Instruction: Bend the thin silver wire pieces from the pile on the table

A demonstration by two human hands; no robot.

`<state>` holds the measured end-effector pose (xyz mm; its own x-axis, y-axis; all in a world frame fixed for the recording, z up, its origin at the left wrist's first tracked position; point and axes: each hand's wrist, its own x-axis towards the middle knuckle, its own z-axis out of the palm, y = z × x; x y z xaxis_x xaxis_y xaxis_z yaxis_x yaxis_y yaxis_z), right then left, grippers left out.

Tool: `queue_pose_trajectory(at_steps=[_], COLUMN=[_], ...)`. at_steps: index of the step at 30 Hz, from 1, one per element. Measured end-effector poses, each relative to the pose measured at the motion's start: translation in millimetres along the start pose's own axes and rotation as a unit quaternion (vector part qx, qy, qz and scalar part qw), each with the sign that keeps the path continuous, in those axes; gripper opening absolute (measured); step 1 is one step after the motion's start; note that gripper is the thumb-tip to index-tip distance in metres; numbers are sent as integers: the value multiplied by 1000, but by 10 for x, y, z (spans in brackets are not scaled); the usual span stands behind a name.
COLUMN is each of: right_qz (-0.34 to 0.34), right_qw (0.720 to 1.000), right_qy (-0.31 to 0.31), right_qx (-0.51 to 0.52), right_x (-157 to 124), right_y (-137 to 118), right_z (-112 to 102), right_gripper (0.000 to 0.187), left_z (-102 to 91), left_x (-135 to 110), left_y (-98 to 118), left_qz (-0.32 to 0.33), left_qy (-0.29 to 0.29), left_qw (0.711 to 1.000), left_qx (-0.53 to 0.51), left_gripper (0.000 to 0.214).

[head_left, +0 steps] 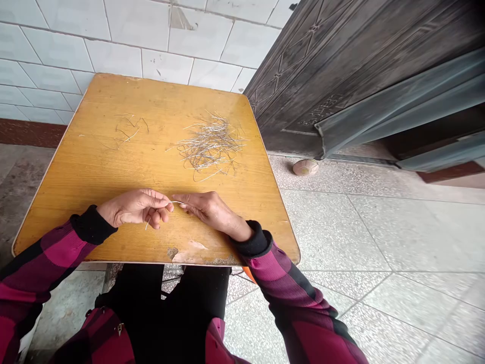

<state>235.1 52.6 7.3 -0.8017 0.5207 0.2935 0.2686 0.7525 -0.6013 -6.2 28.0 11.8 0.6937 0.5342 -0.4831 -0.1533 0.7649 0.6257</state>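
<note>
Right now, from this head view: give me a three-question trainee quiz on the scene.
1. Which grips the short wire: the left hand or the right hand?
2. True or false: on the yellow tabletop, the large wire pile lies right of the sparse wires.
3. What is the round object on the floor near the dark door?

Key: 1. left hand; 2. true; 3. a scuffed ball.

Varnished wood tabletop point(76, 177), bright metal wires point(210, 144)
</note>
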Motion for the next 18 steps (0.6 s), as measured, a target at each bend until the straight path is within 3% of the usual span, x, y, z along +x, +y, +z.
queue_pose_trajectory(at_steps=[6,12,18], right_qz=[32,31,67], right_qw=[996,999,996], right_qy=[71,33,20], right_qx=[43,-3,-60], right_x=[-12,-18,-60], right_y=[-12,-70,-130], right_z=[59,175,293], right_gripper=[36,44,48], left_z=[26,84,97], left_x=[-14,-28,-88], left_y=[65,121,222], left_qz=[94,114,110], left_qy=[27,100,160], left_qw=[991,976,955], left_qx=[-91,-158,-223], left_gripper=[9,35,44])
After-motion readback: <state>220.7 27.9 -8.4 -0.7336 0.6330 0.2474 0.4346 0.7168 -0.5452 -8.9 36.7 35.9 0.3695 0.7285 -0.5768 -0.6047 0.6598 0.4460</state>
